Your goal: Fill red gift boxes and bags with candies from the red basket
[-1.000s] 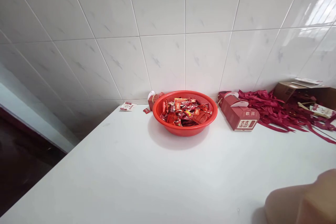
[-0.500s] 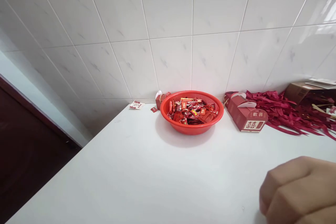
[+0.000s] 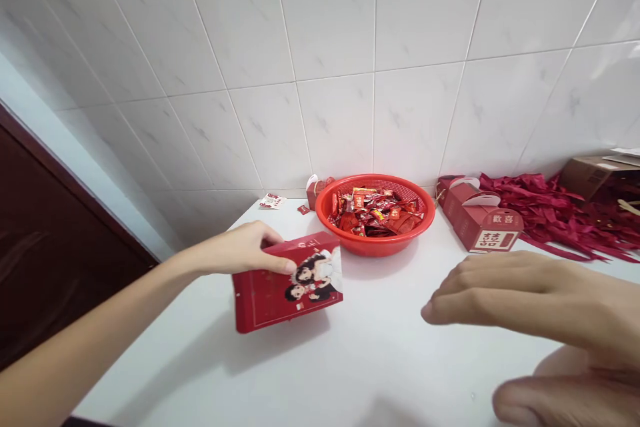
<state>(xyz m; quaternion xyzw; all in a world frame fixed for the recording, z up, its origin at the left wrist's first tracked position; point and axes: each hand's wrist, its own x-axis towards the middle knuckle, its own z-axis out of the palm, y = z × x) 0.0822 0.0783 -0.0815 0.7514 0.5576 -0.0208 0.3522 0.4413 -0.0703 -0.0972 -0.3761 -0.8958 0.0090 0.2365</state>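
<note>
My left hand (image 3: 255,252) grips a red paper gift bag (image 3: 273,287) by its upper edge, the thumb over the printed front. A cartoon bride and groom fill one end of that front, and the bag is tilted above the white table. At the right, my right hand (image 3: 525,327) hovers with fingers stretched forward and the thumb apart, holding nothing. Beyond both hands stands a round red plastic basket (image 3: 373,245) full of wrapped sweets (image 3: 375,212).
Red candy boxes (image 3: 480,217) stand right of the basket, beside a heap of dark red ribbons (image 3: 555,207) and a cardboard box (image 3: 587,177). A small red box (image 3: 315,192) and a printed card (image 3: 273,201) lie at the back left. White tiles (image 3: 330,120) rise behind the table (image 3: 380,333).
My left hand has come into view from the left with the red gift bag. The fingers of my right hand, curled before, are now stretched out. The view has shifted slightly left.
</note>
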